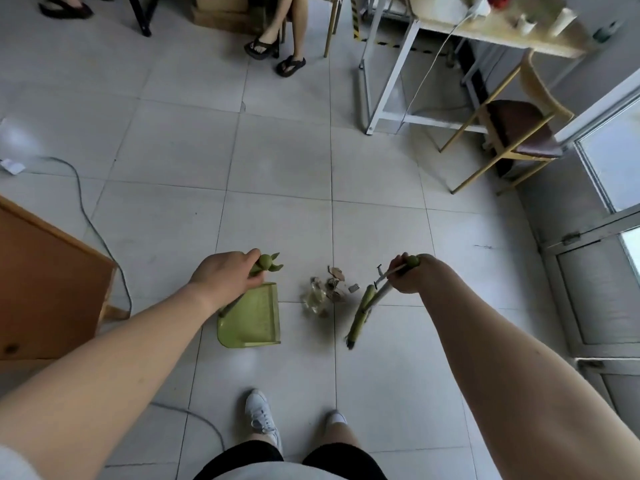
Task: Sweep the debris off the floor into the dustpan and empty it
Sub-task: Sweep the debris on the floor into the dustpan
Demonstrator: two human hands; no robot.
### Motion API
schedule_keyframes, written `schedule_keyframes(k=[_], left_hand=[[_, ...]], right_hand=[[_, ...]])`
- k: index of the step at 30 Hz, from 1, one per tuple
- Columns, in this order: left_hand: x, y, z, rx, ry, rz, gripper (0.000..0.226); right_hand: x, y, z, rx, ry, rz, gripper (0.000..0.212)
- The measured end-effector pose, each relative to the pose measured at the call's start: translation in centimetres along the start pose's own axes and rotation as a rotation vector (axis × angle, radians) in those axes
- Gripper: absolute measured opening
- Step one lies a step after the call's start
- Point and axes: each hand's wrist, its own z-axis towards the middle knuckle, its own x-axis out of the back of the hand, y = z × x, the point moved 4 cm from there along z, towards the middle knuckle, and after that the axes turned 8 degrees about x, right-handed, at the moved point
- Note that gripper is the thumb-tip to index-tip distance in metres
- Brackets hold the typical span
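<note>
Floor: grey tile, with a white-framed table and a chair far right, well apart from the work area.

Dustpan: green, resting on the floor left of centre. Its straight right edge appears to be the open mouth, facing the debris. A long handle rises from it to the left hand.

Broom: green head on the floor right of centre. Its long axis runs towards and away from the person, roughly parallel to the dustpan's right edge.

Debris: a small heap of paper scraps and clear wrapping. It lies on the floor between dustpan and broom, just beside each, level with their far ends.

Left hand: fingers curled round the top of the dustpan handle.

Right hand: fingers wrapped round the top of the broom handle.

Assessment: sweeping is not yet done and the pan looks empty. The heap lies left of the broom head, so the stroke should run leftward into the dustpan. The far scraps may slip past the dustpan's far corner.
</note>
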Motion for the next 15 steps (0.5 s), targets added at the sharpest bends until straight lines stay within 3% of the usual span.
schedule_keyframes(k=[4, 8, 15], left_hand=[[0.0, 1.7, -0.1, 0.014, 0.024, 0.043, 0.031], [-1.0, 3.2, -1.2, 0.136, 0.052, -0.005, 0.032], [-3.8, 7.1, -4.3, 0.382, 0.193, -0.016, 0.034]], right_hand=[[1.3, -1.9, 1.7, 0.085, -0.021, -0.300, 0.028], [1.8, -1.8, 5.2, 0.150, -0.066, -0.679, 0.020], [2.8, -1.1, 11.4, 0.167, -0.228, -1.116, 0.029]])
